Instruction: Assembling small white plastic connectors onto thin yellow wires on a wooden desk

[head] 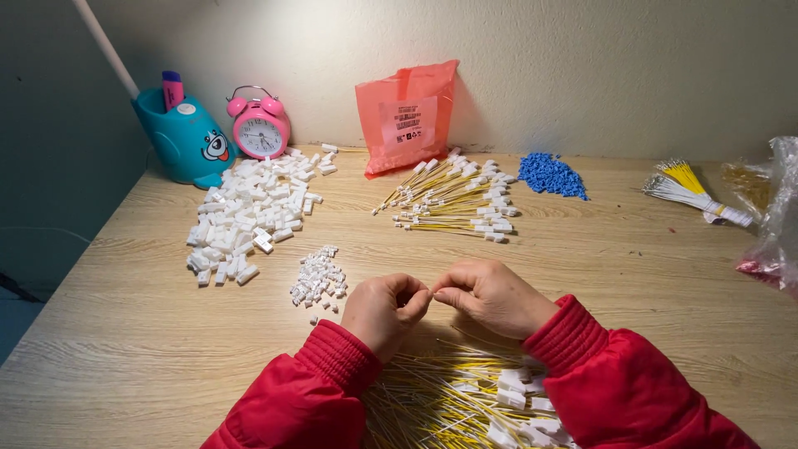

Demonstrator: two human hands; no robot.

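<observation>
My left hand (384,310) and my right hand (490,295) meet fingertip to fingertip above the wooden table (125,333), pinching something tiny between them that I cannot make out. Both wrists are in red sleeves. Under my forearms lies a heap of thin yellow wires with white plug ends (449,399). Just left of my left hand sits a small pile of tiny white connector pieces (318,279).
A large pile of white plastic housings (249,216) lies at the left. Finished yellow wires with white connectors (453,199) fan out ahead, beside blue pieces (551,175). A red bag (407,116), pink alarm clock (261,129), teal holder (184,137) and tied wire bundles (690,189) stand behind.
</observation>
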